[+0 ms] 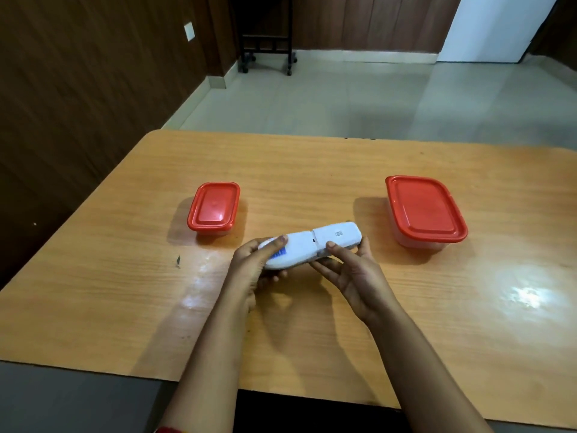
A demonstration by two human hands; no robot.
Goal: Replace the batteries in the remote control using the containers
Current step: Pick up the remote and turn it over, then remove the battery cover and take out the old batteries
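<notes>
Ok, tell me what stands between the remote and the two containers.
Nothing lies on the table between the remote and either one. But the small container and the big container are both closed on top, so the way inside is barred.

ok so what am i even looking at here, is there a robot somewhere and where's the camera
There is no robot here. This is a person working with bare hands, and the single picture comes from a camera worn on their head, looking forward and down.

The left hand grips one end of a white remote control. The right hand holds the other end, with its thumb on the battery cover. The remote is turned back side up, and the cover looks closed.

On the wooden table stand two plastic containers with red lids on. The smaller container is to the left and the larger container to the right. What is inside them cannot be seen.
</notes>
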